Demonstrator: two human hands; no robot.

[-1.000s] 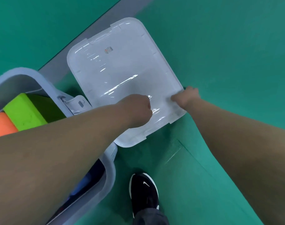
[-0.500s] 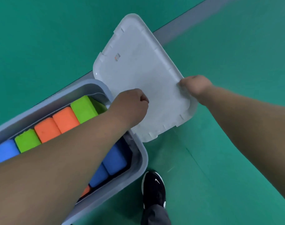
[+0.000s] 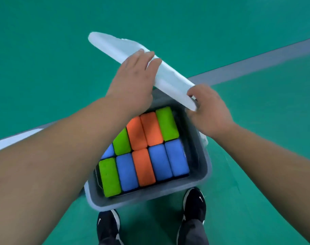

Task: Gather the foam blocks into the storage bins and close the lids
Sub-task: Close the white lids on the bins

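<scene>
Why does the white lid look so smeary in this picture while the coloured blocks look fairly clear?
Head view: the lid is streaked by motion blur, seen almost edge-on, held by the left hand and right hand; the foam blocks in the bin are only slightly soft; lighting is even and glare-free; the wide lens bows the grey floor line.

The lid (image 3: 170,80) looks like pale, translucent plastic, smooth with a dull sheen along its edge. The bin (image 3: 201,156) is grey-blue plastic, smooth and slightly glossy on its rim and inner walls. The blocks (image 3: 145,147) inside are foam, matt and finely grainy, in green, orange and blue, with soft rounded corners. The floor (image 3: 44,50) is a green matt sheet, smooth and even, crossed by a grey line (image 3: 256,64) with the same flat finish. The shoes (image 3: 194,204) are black knit cloth with white rubbery soles. The trousers (image 3: 193,234) are dark grey cloth.
</scene>
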